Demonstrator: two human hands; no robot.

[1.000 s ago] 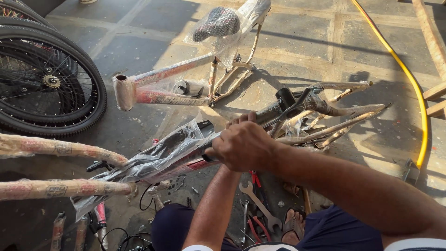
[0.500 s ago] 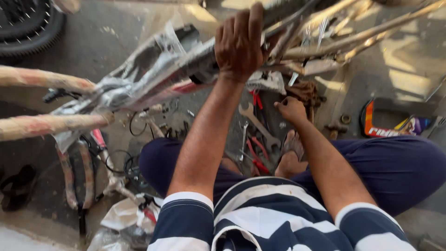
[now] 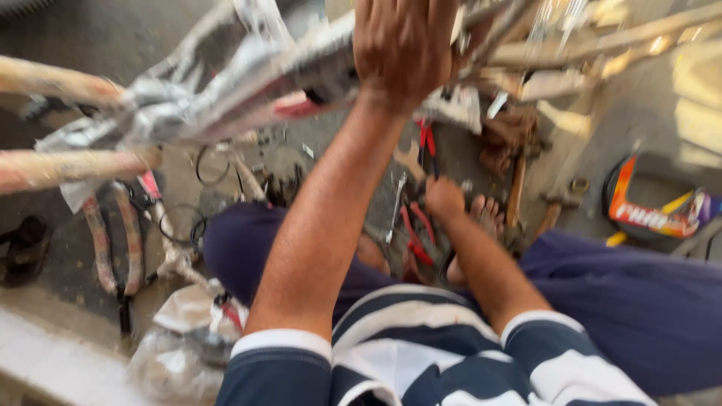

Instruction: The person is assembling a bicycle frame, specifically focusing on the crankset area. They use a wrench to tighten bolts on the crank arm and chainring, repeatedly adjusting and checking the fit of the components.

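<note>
My left hand [image 3: 402, 45] is raised at the top of the view and grips a bicycle frame tube [image 3: 248, 90] wrapped in crinkled plastic. My right hand [image 3: 445, 198] is down low by my bare foot [image 3: 485, 214], over a heap of tools on the floor. Red-handled pliers [image 3: 415, 233] and a silver spanner [image 3: 395, 203] lie just left of that hand. Blur hides whether its fingers hold anything. My dark blue trousers and striped shirt fill the bottom of the view.
Two paper-wrapped fork tubes [image 3: 68, 162] jut in from the left. A hammer with a wooden handle [image 3: 517, 188] lies by rusty parts. An orange and blue container [image 3: 654, 214] sits at right. A sandal [image 3: 22, 244] and plastic bags [image 3: 188, 338] lie at left.
My head has tipped further down, so the wheel and far frame left the view. My right hand came off the frame and dropped to the tools by my foot. My left hand still holds the frame.
</note>
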